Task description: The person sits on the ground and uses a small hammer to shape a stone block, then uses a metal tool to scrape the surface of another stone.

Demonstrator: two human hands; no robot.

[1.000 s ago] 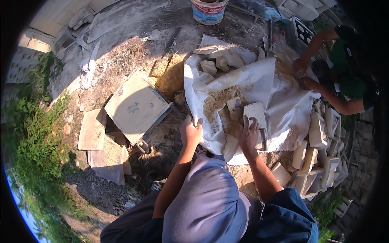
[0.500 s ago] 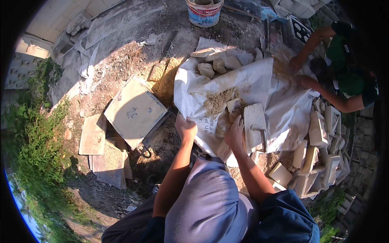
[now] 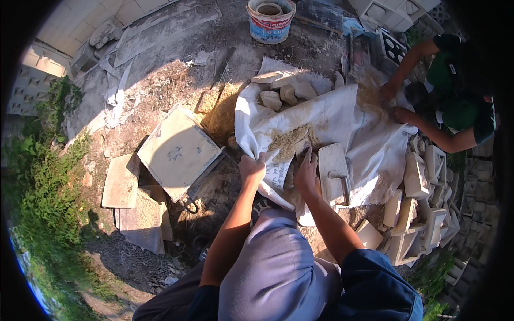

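Observation:
My left hand (image 3: 251, 170) is closed on the near left edge of a white woven sack (image 3: 329, 109), which lies spread on the ground. Pale sandy powder (image 3: 292, 140) forms a small heap on the sack. My right hand (image 3: 306, 174) is just right of the left one, its fingers stretched forward over the sack. Its fingertips reach a small pale chunk (image 3: 302, 146) beside the powder; whether they press on it is unclear. Close to the right hand's right side lies a rectangular trowel (image 3: 331, 160) with a bent metal handle, coated in dried pale material.
Broken stones (image 3: 288, 93) rest on the sack's far part. Another person's hands (image 3: 393, 101) work at its right end. A square dusty board (image 3: 179, 152) and pale slabs (image 3: 120, 182) lie left. Cast blocks (image 3: 415, 176) are piled right. A paint bucket (image 3: 270, 24) stands at the back.
My left hand has drawn the sack's edge slightly up and right. My right hand's fingers are straighter near the chunk. The other person's hands shifted a little.

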